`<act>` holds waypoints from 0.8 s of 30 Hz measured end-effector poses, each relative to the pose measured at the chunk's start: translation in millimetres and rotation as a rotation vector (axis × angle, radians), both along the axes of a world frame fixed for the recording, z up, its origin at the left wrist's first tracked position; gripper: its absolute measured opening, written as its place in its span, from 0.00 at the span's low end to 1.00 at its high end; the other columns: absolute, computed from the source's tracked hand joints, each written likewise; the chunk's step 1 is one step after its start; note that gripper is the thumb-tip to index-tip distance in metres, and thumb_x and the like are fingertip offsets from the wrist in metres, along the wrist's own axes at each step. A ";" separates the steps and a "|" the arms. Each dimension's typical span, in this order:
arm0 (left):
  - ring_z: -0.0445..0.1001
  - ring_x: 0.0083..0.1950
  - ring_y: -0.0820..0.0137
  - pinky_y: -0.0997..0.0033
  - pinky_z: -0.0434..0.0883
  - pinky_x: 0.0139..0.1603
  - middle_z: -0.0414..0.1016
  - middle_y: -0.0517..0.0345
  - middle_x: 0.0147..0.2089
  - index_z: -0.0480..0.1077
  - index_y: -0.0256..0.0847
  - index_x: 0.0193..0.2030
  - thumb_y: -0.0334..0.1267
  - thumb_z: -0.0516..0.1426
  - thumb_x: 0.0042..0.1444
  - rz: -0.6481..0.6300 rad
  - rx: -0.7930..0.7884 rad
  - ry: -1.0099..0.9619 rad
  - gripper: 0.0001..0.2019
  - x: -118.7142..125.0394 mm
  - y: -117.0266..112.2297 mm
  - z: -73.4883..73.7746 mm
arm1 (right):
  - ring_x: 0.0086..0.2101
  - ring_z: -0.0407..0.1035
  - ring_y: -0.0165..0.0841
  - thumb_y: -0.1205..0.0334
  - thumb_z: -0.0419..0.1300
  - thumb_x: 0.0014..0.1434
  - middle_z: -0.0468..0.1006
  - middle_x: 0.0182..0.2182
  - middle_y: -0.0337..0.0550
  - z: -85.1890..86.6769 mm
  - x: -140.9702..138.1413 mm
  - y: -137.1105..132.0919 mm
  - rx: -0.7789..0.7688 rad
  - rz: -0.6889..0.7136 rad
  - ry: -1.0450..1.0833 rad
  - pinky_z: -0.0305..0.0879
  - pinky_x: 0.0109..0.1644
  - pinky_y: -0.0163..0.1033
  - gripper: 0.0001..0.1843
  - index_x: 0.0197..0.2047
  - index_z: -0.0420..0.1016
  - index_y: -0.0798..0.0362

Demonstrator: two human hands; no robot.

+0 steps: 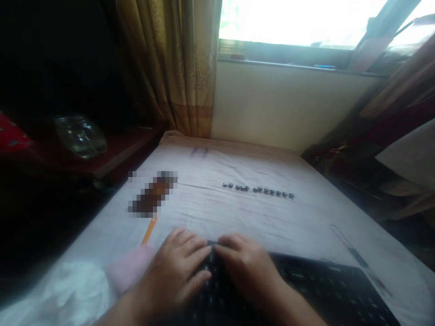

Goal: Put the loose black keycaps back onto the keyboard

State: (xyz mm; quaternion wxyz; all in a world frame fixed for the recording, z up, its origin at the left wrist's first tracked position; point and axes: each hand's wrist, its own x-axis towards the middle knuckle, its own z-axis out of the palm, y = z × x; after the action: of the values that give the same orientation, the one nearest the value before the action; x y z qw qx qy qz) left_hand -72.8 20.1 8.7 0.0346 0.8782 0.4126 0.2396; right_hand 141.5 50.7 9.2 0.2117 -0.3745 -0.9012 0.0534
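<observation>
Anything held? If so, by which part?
Can't tell: the bare left hand and bare right hand are at the left end of the black rectangular keyboard; blur obscures any grip.

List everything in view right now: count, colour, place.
Keyboard: 1, black, bottom centre to right
Small pieces: about a dozen, dark, rowed beyond keyboard
Thin tool: 1, dark handle, by keyboard's right end
Strip: 1, orange, left of keyboard
Pixelated item: 1, brown, beyond strip
Soft item: 1, pink, lower left
Bundle: 1, white, lower left
Cloth: 1, pale, beneath these
Ledge: 1, reddish brown, left
Jar: 1, clear, on ledge
Window: 1, bright, top right
Curtain: 1, gold, left of window
Left hand: 1, bare, over keyboard's left end
Right hand: 1, bare, over keyboard
</observation>
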 end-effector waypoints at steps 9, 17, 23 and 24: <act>0.74 0.46 0.64 0.63 0.70 0.51 0.77 0.57 0.48 0.70 0.47 0.56 0.44 0.57 0.62 -0.033 0.138 -0.003 0.16 -1.1 6.2 8.1 | 0.32 0.74 0.31 0.74 0.61 0.56 0.81 0.34 0.37 -0.4 -2.8 11.0 -0.071 0.023 -0.061 0.67 0.37 0.33 0.12 0.36 0.80 0.47; 0.75 0.46 0.64 0.65 0.73 0.49 0.78 0.55 0.48 0.72 0.44 0.53 0.45 0.55 0.63 -0.058 0.111 -0.049 0.15 -6.6 8.5 2.4 | 0.36 0.76 0.32 0.76 0.55 0.56 0.83 0.38 0.39 20.2 7.0 37.0 -0.094 0.029 -0.128 0.70 0.42 0.34 0.18 0.40 0.82 0.47; 0.78 0.47 0.64 0.67 0.77 0.49 0.79 0.56 0.49 0.73 0.49 0.54 0.47 0.51 0.66 0.019 0.028 -0.191 0.16 -15.7 13.5 -5.3 | 0.42 0.76 0.35 0.71 0.52 0.62 0.83 0.45 0.44 28.1 18.1 103.0 -0.054 -0.234 -0.198 0.70 0.47 0.37 0.18 0.45 0.82 0.49; 0.78 0.47 0.65 0.67 0.77 0.48 0.80 0.56 0.49 0.74 0.49 0.53 0.47 0.50 0.66 0.060 0.023 -0.216 0.16 -18.0 15.1 -9.1 | 0.43 0.76 0.35 0.70 0.52 0.63 0.82 0.45 0.44 28.1 18.3 114.1 -0.058 -0.297 -0.224 0.69 0.47 0.38 0.18 0.46 0.82 0.49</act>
State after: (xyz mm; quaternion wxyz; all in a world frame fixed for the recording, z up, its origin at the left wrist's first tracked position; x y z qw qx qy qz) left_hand -90.8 35.2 -0.3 0.0616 0.8348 0.4296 0.3387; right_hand 159.8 164.8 37.3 0.1046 -0.5129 -0.8520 0.0053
